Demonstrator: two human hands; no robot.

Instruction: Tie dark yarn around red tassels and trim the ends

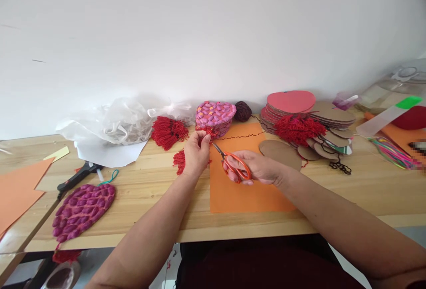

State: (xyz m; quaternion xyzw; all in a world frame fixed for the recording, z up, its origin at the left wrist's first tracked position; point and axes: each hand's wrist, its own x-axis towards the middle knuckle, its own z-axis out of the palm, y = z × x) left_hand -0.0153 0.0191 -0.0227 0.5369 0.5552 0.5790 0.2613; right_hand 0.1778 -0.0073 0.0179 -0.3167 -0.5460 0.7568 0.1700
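My left hand (196, 150) is closed in a pinch on red yarn (209, 130), held above the table. My right hand (261, 166) grips scissors (246, 170) with orange handles, their dark blades pointing at my left fingertips. The blades look nearly closed, just beside the pinched yarn. A thin dark strand (238, 136) runs near my left fingers across the orange sheet (226, 196). Part of a red yarn bundle (179, 160) shows behind my left wrist. Another red yarn tassel bundle (168, 132) lies further back.
Behind my hands sit a pink decorated heart stack (216, 114) and a dark yarn ball (243, 111). Cardboard shapes (291, 102) and red yarn (297, 129) are piled right. Left are a purple heart (84, 211), a black glue gun (78, 177) and white plastic bags (116, 120).
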